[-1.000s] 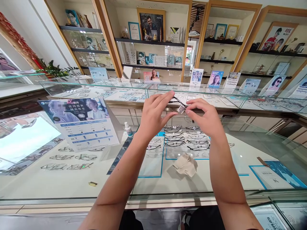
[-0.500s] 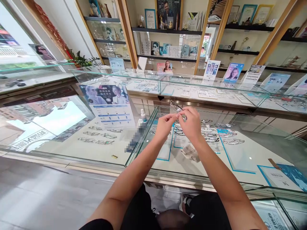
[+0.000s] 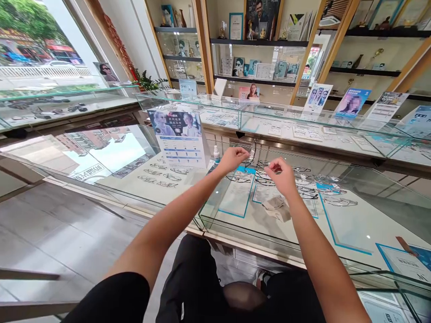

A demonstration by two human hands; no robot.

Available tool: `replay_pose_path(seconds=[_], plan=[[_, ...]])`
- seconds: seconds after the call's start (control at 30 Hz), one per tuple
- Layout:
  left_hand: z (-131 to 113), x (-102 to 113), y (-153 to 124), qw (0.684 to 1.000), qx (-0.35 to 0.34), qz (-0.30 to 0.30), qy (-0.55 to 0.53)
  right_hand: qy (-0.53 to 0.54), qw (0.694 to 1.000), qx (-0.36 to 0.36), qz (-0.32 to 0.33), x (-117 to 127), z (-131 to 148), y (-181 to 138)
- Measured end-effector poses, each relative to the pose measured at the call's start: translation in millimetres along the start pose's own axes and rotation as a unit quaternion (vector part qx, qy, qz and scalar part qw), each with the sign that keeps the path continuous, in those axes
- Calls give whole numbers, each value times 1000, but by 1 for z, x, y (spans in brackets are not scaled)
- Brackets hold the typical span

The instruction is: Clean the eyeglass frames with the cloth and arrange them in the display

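The left hand (image 3: 234, 160) pinches the eyeglasses (image 3: 253, 150), their long axis roughly upright. They lie left of and beyond the loosely curled right hand (image 3: 283, 177), whose grip I cannot tell.

Above and left of the cloth (image 3: 276, 207), the dark glasses (image 3: 252, 154) are thin and partly behind the fingertips of your left hand (image 3: 234, 160), so you can't see their whole shape. Your right hand (image 3: 282, 176), just above the cloth, hides some frames (image 3: 308, 194), and you can't tell if its curled fingers hold anything. Far left of the cloth, the standing sign (image 3: 180, 139) has blurry square faces and words too tiny to read. Right of the cloth, the picture's edge cuts off a blue-edged card (image 3: 402, 262).
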State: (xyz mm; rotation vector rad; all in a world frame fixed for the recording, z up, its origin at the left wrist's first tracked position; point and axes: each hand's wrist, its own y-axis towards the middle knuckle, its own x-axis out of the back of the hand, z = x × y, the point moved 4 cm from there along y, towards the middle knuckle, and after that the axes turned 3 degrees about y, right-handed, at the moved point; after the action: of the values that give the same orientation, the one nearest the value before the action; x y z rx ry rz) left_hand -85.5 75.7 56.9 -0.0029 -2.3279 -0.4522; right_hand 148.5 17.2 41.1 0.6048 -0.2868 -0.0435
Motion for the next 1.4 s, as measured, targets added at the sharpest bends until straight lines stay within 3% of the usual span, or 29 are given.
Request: replay_pose_path(seconds=[0.07,0.17,0.3,0.43,0.83,1.17,1.4], plan=[[6,13,24,984,-34,56,166,39,997,-67,-17,10,-21,1],[17,20,53,959,-61,123,249,71,990,-119,-17,11,-42,-1],[37,5,72,918,-77,192,340,78,987,-139,19,1,-52,-4],[58,-15,77,886,-81,218,402,77,985,-152,42,-4,-58,-5],[76,-41,79,863,-90,260,424,90,987,-132,18,-1,-68,-3],[74,-49,80,863,-88,271,417,110,980,-159,43,-3,-71,-5],[76,-42,96,870,-66,261,414,102,980,-161,55,-2,-66,-5]])
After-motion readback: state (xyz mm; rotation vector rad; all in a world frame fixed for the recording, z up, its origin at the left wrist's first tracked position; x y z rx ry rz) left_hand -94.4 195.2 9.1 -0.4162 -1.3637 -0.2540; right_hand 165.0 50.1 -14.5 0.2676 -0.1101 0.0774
